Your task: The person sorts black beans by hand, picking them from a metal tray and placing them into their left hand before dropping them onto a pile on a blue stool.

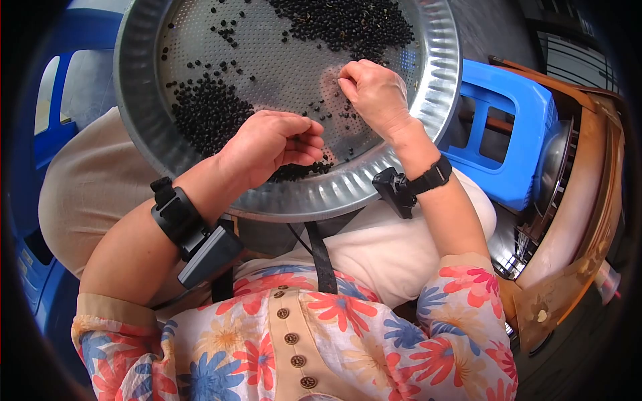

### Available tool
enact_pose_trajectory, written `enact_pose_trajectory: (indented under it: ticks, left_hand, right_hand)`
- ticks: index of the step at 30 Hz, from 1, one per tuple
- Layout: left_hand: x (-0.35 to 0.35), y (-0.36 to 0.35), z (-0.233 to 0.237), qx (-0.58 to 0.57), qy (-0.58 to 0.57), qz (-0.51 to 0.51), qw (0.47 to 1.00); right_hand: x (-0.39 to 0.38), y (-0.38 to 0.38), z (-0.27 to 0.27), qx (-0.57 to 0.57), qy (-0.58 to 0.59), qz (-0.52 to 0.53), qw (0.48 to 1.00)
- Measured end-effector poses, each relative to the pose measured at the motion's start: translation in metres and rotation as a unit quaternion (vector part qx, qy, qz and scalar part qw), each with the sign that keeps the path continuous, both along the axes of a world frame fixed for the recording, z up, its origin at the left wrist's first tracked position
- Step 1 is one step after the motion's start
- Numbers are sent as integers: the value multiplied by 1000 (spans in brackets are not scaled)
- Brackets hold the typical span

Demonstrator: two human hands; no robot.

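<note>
A round metal sieve (438, 73) with a fluted rim and a perforated bottom rests over my lap. In it lie small black beans, one heap (208, 113) at the left and a larger heap (351, 27) at the far side with pale bits among them. My left hand (277, 142) is over the near part of the sieve, its fingers curled inward; whatever they hold is hidden. To the right, my right hand (376, 95) has thumb and forefinger pinched just above the bottom. I cannot make out anything between those fingertips. Loose beans lie between both hands.
A blue plastic stool (498, 127) stands at the right, next to a wooden piece of furniture (568, 220). Another blue plastic seat (57, 87) is at the left. Black straps with devices (200, 234) are on both my forearms.
</note>
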State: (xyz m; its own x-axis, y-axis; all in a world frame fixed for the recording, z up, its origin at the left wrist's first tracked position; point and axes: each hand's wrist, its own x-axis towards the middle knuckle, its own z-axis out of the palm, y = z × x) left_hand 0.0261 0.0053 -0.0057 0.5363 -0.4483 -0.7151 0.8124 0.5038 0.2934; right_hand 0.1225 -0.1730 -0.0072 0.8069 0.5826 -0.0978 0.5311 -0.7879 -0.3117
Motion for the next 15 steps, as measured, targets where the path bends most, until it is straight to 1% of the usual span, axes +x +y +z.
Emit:
enact_pose_trajectory:
  ticks: [4,6,9,13,15]
  left_hand:
    - [0,1,1,0,0,0,1000]
    - [0,1,1,0,0,2,1000]
    - [0,1,2,1,-1,6,1000]
    - [1,1,1,3,-3,5,1000]
    - [1,1,2,5,-3,4,1000]
  right_hand:
    - [2,2,2,-15,19,-5,1000]
    - [2,2,4,0,62,-23,998]
    - [-1,3,4,6,70,-18,997]
    - [-5,7,4,-8,47,-8,999]
    - [-6,10,3,-39,21,0,999]
